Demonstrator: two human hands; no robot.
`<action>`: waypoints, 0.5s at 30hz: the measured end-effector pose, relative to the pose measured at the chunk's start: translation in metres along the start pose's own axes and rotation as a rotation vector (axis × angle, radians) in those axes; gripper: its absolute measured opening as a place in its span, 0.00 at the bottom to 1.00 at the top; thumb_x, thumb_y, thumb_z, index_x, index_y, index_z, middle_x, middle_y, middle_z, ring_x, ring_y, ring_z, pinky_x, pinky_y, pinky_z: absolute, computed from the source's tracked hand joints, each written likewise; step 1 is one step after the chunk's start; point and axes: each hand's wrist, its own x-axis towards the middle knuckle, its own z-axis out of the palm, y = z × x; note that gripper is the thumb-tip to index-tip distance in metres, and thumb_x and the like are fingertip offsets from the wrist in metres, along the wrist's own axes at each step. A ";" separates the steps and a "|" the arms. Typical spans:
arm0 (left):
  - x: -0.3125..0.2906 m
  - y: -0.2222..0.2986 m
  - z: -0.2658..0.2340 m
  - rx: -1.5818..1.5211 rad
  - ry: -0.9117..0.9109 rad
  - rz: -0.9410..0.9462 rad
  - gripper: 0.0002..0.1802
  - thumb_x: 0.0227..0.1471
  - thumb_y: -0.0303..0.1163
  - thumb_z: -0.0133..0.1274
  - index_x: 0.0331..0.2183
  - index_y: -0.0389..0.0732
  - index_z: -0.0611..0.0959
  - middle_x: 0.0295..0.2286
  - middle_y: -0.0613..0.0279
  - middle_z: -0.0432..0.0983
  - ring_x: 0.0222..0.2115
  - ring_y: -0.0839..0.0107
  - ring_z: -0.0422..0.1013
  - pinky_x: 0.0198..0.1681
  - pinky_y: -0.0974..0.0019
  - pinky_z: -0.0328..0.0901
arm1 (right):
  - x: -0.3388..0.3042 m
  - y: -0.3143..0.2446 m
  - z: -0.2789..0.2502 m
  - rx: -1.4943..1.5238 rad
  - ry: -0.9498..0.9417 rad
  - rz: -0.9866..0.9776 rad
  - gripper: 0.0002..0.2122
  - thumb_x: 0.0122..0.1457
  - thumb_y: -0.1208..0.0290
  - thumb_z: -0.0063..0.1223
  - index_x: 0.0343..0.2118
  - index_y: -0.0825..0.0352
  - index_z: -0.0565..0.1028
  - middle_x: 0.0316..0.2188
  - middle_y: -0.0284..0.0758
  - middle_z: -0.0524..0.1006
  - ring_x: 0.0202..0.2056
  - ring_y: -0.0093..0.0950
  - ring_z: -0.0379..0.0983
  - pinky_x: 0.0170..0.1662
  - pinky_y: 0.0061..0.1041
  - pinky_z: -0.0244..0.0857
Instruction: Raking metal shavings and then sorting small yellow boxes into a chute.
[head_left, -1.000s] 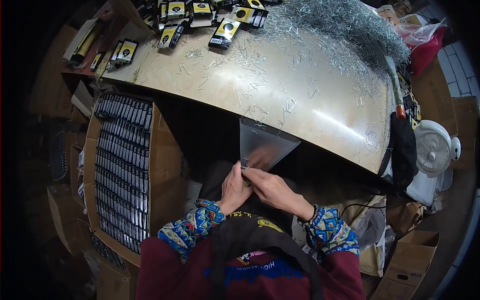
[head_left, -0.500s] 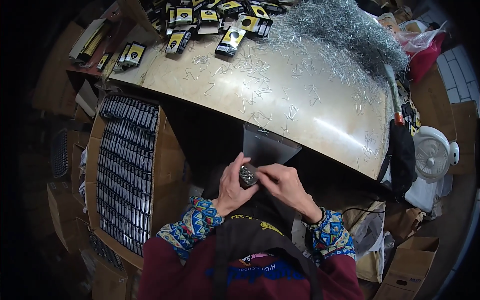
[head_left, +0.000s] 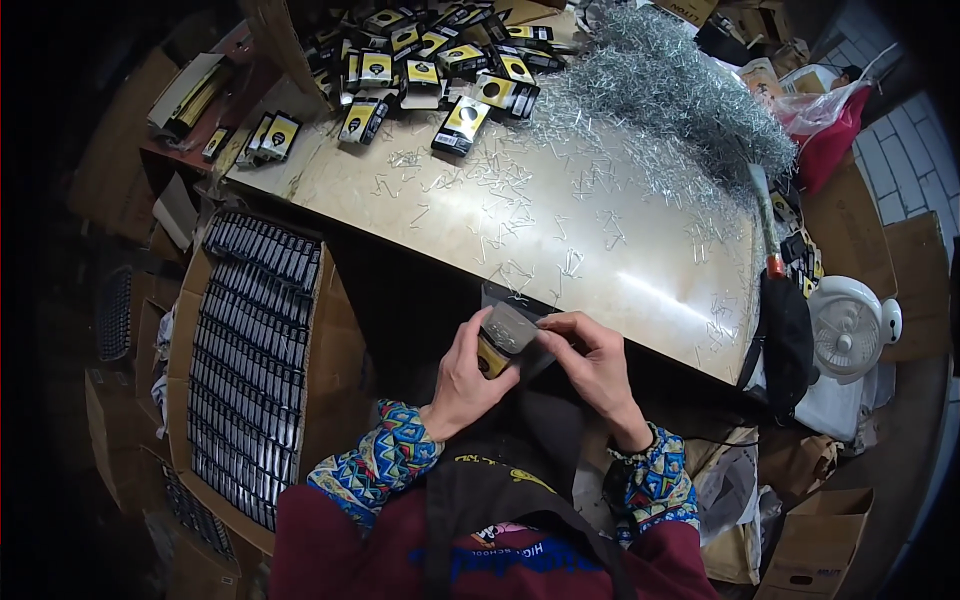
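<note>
Below the table's near edge, my left hand [head_left: 465,385] is closed around a small black-and-yellow carton [head_left: 491,360]. The carton's grey flap [head_left: 512,328] stands up and faces me, with small wire bits seeming to show near its base. At the flap's right edge, my right hand [head_left: 592,372] pinches with thumb and forefinger. A grey sheet-like piece [head_left: 497,293] at the table edge is partly hidden behind the carton. Many small bent wire pieces [head_left: 510,235] lie scattered on the tabletop [head_left: 400,205] beyond my hands.
A large heap of bent wires [head_left: 680,90] covers the table's far right. Black-and-yellow cartons [head_left: 463,125] pile up at the back left. On my left stands a cardboard box [head_left: 180,400] packed with rows of dark cartons. A white fan [head_left: 845,328] is at right.
The carton has turned, so its yellow face and raised grey flap now show instead of the wires inside. My right hand has moved a little right and up. The whole view has shifted slightly.
</note>
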 end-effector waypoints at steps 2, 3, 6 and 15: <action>0.002 0.001 0.001 0.108 -0.032 0.072 0.46 0.35 0.26 0.64 0.56 0.35 0.62 0.44 0.44 0.69 0.44 0.48 0.71 0.46 0.59 0.67 | 0.005 -0.006 0.006 -0.106 0.007 -0.116 0.11 0.54 0.79 0.60 0.40 0.71 0.77 0.32 0.35 0.79 0.32 0.21 0.75 0.36 0.19 0.68; 0.003 0.002 0.003 0.107 -0.029 0.074 0.46 0.35 0.26 0.64 0.56 0.35 0.62 0.44 0.44 0.69 0.44 0.48 0.71 0.46 0.59 0.67 | 0.008 -0.010 0.009 -0.108 0.007 -0.119 0.11 0.54 0.79 0.60 0.40 0.71 0.77 0.32 0.35 0.79 0.32 0.21 0.75 0.36 0.19 0.68; 0.009 0.000 0.003 0.091 0.038 0.067 0.45 0.36 0.27 0.65 0.56 0.36 0.62 0.44 0.44 0.69 0.44 0.48 0.71 0.46 0.58 0.68 | 0.016 -0.012 0.014 -0.373 0.318 -0.291 0.10 0.49 0.79 0.62 0.37 0.70 0.79 0.34 0.38 0.76 0.32 0.29 0.75 0.35 0.23 0.69; 0.019 -0.003 0.000 0.155 0.084 0.260 0.43 0.39 0.29 0.65 0.55 0.38 0.61 0.41 0.46 0.70 0.38 0.46 0.73 0.39 0.56 0.70 | -0.002 0.019 0.044 -0.211 0.194 -0.294 0.11 0.50 0.79 0.62 0.39 0.69 0.79 0.42 0.45 0.77 0.40 0.37 0.77 0.42 0.27 0.71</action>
